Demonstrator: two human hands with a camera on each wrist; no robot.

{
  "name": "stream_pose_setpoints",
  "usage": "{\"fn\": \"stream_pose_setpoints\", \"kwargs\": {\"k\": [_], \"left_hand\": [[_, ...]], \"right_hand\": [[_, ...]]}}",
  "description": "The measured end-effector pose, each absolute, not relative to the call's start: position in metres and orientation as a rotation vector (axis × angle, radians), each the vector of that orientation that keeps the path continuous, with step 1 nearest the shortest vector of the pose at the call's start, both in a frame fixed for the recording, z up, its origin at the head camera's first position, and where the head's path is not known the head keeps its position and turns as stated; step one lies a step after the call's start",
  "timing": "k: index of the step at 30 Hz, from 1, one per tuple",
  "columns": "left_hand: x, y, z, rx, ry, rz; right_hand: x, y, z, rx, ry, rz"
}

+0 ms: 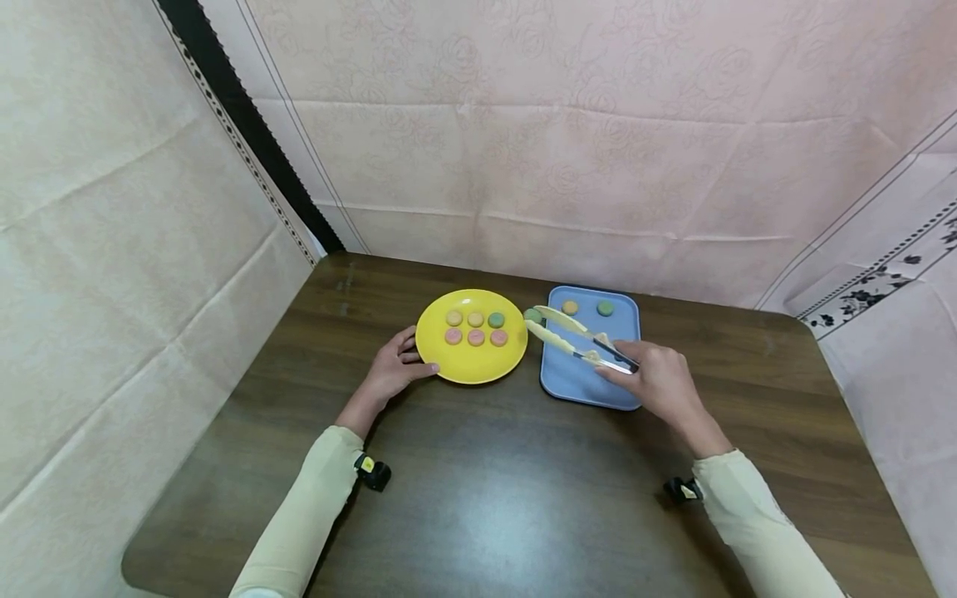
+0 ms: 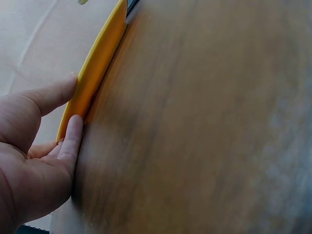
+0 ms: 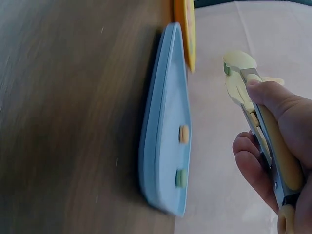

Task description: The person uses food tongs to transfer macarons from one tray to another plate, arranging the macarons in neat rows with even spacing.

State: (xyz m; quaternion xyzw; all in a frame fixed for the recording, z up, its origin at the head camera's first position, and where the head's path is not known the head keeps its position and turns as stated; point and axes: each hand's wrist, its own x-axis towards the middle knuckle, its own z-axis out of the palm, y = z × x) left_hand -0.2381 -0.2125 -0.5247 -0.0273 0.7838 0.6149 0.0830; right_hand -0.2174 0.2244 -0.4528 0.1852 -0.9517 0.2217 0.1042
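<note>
- Left hand (image 1: 395, 365) – thumb and fingers hold the rim of a round, glossy yellow plate (image 1: 471, 367), which sits on a dark brown wood-grain table (image 1: 478, 473).
- Right hand (image 1: 658, 378) grips a pair of cream-tipped tongs with metal arms (image 1: 552, 337), fingers wrapped round the handle.
- Tong tips pinch a small round green macaron (image 1: 532, 316); seen from above, it shows at the plate's right edge, next to the tray. The right wrist view puts it in the air.
- On the plate, two rows: two beige macarons (image 1: 475, 319) and a second green macaron (image 1: 497, 320) on the far side, three pink macarons (image 1: 475, 337) nearer the person.
- Rectangular light-blue tray with rounded corners (image 1: 583, 384), just right of the plate, partly beneath the tongs. Near its far edge – one beige macaron (image 1: 570, 307), one green macaron (image 1: 606, 308), set apart.
- Pale patterned cloth (image 1: 561, 166) hangs behind the table.
- Both sleeves pale; a small black device (image 1: 372, 472) at the left wrist.
</note>
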Motion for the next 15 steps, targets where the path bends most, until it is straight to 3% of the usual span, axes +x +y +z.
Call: {"fn": "stream_pose_setpoints", "kwargs": {"k": [15], "left_hand": [[-0.237,-0.212,-0.523,-0.084,2.343,1.829]], "right_hand": [[-0.222,0.162,-0.457,0.786,-2.798,0.691]]}}
